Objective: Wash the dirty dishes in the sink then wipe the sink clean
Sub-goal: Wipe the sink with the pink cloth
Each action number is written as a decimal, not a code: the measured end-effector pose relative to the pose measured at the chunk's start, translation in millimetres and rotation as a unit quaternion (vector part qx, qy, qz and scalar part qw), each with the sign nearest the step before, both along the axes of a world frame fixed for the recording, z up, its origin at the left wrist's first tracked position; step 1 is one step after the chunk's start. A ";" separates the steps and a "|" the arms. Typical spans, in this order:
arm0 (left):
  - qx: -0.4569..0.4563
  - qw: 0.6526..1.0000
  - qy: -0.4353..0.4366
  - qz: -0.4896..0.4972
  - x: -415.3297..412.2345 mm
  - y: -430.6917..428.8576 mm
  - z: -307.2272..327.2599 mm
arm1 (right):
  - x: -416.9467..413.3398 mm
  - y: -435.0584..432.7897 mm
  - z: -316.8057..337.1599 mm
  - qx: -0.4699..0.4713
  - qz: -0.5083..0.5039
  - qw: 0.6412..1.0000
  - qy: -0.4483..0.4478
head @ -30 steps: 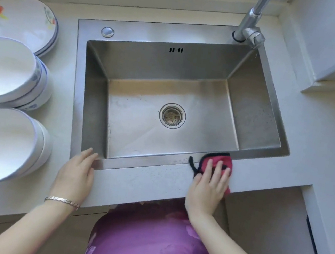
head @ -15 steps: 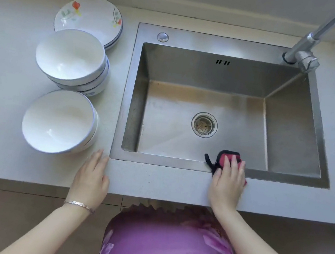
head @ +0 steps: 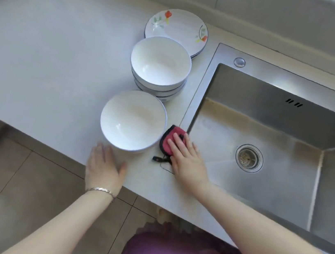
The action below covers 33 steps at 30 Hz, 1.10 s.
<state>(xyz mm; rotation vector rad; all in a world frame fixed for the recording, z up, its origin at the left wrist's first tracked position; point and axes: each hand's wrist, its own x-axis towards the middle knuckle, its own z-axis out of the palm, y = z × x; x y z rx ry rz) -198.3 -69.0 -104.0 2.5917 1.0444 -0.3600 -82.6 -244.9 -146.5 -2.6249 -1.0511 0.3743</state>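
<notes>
Dishes: plates (head: 176,28), stacked bowls (head: 160,65) and near bowls (head: 133,120) stand on the counter (head: 53,57), centre frame, left of the sink; they look washed.
Sink (head: 253,91): right of frame, holds no dishes; brownish film around the drain (head: 248,158).
Cloth (head: 168,136): red, at the sink's lower-left corner, just beside the near bowls.
Right hand (head: 187,160): fingers flat, pressing the cloth.
Left hand (head: 104,169): spread flat on the counter edge.
Progress: washing seems finished; wiping probably partly left.

Bowls (head: 133,121) left of sink (head: 268,141); plates (head: 177,28) behind.
</notes>
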 end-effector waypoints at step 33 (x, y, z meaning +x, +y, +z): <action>-0.005 0.992 -0.038 -0.120 -20.1 -39.4 9.7 | -57.9 -44.3 16.3 0.052 0.168 0.978 -0.113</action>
